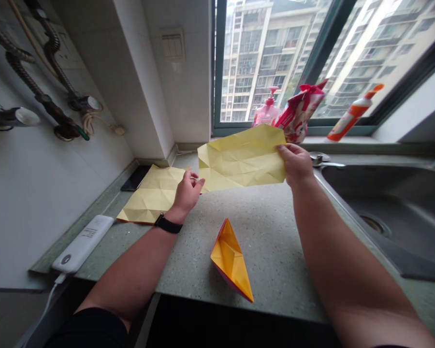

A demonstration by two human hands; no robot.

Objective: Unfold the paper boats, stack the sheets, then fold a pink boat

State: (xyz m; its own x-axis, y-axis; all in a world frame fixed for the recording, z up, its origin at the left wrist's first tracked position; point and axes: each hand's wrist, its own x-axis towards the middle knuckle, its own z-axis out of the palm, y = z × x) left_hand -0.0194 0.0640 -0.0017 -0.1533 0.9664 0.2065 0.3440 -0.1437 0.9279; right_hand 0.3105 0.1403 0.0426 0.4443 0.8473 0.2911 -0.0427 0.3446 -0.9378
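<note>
A creased yellow paper sheet (241, 157) is held up above the green speckled counter (271, 232). My left hand (186, 191), with a black watch on the wrist, pinches its lower left corner. My right hand (295, 164) grips its right edge with closed fingers. A second creased yellow sheet (154, 193) lies flat on the counter beneath my left hand. A folded orange-yellow paper boat (232, 261) rests near the counter's front edge, between my forearms.
A steel sink (387, 208) fills the right side. A pink pump bottle (266, 113), a red-white pouch (300, 113) and an orange-capped bottle (351, 118) stand on the window sill. A white power bank (83, 244) and a dark phone (135, 178) lie at left, below wall pipes.
</note>
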